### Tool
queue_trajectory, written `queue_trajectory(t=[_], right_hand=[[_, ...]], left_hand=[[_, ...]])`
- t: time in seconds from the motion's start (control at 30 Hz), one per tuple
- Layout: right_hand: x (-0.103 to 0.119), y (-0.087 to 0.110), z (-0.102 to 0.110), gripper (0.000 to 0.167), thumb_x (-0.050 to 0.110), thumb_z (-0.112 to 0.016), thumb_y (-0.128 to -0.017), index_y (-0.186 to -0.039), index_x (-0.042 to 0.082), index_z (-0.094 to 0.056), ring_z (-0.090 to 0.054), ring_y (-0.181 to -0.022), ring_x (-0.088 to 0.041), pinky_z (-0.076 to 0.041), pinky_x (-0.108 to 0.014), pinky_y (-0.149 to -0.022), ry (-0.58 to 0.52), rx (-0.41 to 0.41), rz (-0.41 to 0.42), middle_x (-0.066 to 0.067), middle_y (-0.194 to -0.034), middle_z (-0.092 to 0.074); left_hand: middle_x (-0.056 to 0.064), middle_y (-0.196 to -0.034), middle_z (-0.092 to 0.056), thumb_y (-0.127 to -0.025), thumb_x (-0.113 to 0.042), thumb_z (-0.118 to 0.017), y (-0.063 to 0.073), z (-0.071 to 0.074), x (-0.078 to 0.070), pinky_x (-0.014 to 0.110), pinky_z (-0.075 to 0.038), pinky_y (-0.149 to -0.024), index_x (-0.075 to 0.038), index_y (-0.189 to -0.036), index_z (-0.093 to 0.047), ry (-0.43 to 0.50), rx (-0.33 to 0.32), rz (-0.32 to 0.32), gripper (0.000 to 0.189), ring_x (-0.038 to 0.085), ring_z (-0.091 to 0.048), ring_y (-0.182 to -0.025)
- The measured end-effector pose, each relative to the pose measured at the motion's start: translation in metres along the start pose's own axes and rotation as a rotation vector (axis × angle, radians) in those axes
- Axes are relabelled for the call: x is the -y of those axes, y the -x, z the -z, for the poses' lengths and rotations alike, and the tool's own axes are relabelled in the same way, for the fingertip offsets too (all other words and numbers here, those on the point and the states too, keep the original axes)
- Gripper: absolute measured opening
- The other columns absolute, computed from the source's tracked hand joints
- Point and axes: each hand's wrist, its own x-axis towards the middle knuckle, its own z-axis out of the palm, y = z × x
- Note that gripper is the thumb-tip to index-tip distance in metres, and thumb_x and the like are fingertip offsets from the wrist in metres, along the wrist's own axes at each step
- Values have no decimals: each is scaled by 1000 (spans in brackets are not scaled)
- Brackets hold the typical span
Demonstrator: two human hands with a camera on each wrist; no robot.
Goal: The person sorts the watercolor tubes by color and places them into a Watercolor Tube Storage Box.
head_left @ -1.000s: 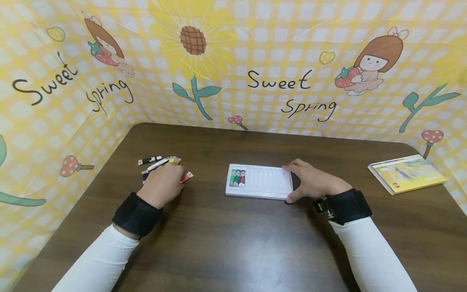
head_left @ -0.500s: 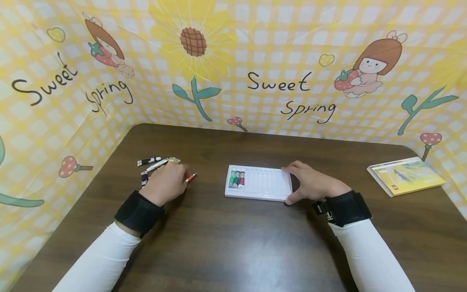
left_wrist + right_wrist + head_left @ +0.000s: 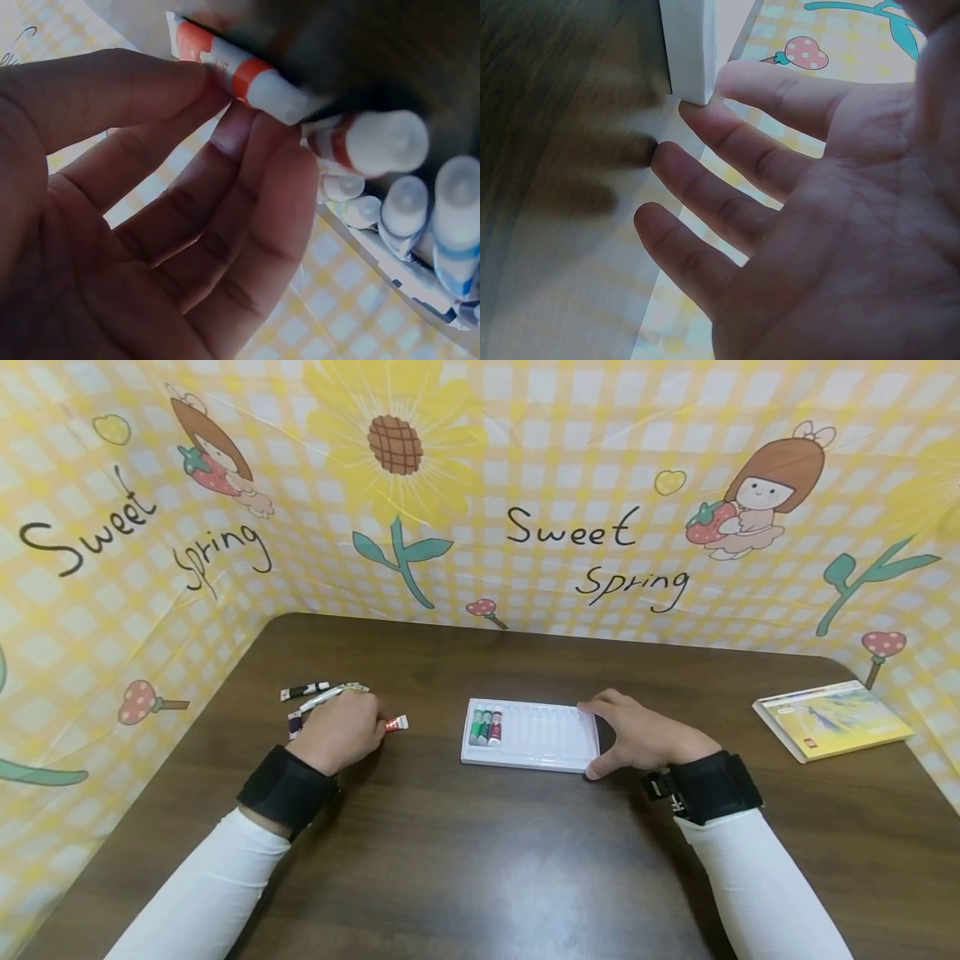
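Note:
My left hand pinches an orange-red paint tube between thumb and fingers; its flat end sticks out to the right in the head view. The other fingers are bent beneath it. Right beside them, a paint tube with a dark red band and several more white-capped tubes lie close. My right hand holds the right end of a white plastic tray, thumb at the front corner and fingertips at the back one. Two green tubes and a dark red tube lie in its left slots.
Beyond the left hand lie a black paint tube and a whitish one, on the brown table. A yellow box lies at the right. Checked yellow cloth hangs behind the table and along its sides.
My left hand has shifted slightly right. The orange-red tube has turned in its fingers and now sticks out a little farther right. My right hand and the tray stay in place.

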Motion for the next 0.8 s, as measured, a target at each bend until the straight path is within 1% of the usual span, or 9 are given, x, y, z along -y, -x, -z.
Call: queue_trajectory(t=[0.1,0.23,0.33,0.43,0.57,0.7,0.8], right_hand=[[1,0,0,100,34,-92,-82,-160,2,-39,-43,-141,-40,-41,-61,-116,-2,3,3,-23,-162,-36],[1,1,0,100,33,-92,-82,-160,2,-39,-43,-141,-40,-41,-61,-116,-6,1,6,-24,-162,-36],[1,1,0,99,33,-92,-82,-160,2,-39,-43,-141,-40,-41,-61,-116,-5,-2,7,-24,-162,-36],[1,2,1,100,33,-92,-82,-160,2,-39,-43,-141,-41,-41,-62,-116,-3,-2,10,-24,-162,-36],[0,2,0,100,33,-92,-81,-160,2,-39,-43,-141,-41,-41,-62,-116,-3,1,5,-24,-162,-36],[0,1,0,99,33,-92,-81,-160,3,-39,-43,-141,-40,-42,-61,-116,0,-2,2,-23,-162,-36],[0,1,0,99,33,-92,-81,-160,3,-40,-43,-140,-40,-42,-61,-115,-1,-4,10,-24,-162,-37]], left_hand=[[7,-72,-64,-89,-4,-66,1,-2,0,47,-53,-59,-11,-70,-67,-6,-27,-17,21,23,-60,-66],[8,-79,-67,-90,-3,-69,2,-4,-1,49,-57,-66,-10,-80,-74,-3,-51,-61,14,27,-67,-78],[8,-83,-68,-90,0,-70,2,-5,-3,50,-58,-68,-9,-85,-76,3,-59,-93,12,31,-70,-86],[9,-84,-67,-90,3,-68,1,-7,-4,50,-59,-67,-8,-84,-75,-3,-63,-107,15,33,-71,-87],[9,-86,-70,-90,8,-65,0,-10,-3,48,-60,-70,-8,-84,-76,-4,-65,-120,20,32,-72,-87],[8,-87,-73,-87,11,-65,0,-9,-3,46,-60,-72,-10,-83,-77,7,-68,-151,24,31,-72,-88],[8,-88,-73,-85,13,-65,1,-7,-2,46,-60,-75,-10,-82,-78,9,-82,-170,27,32,-72,-90]])
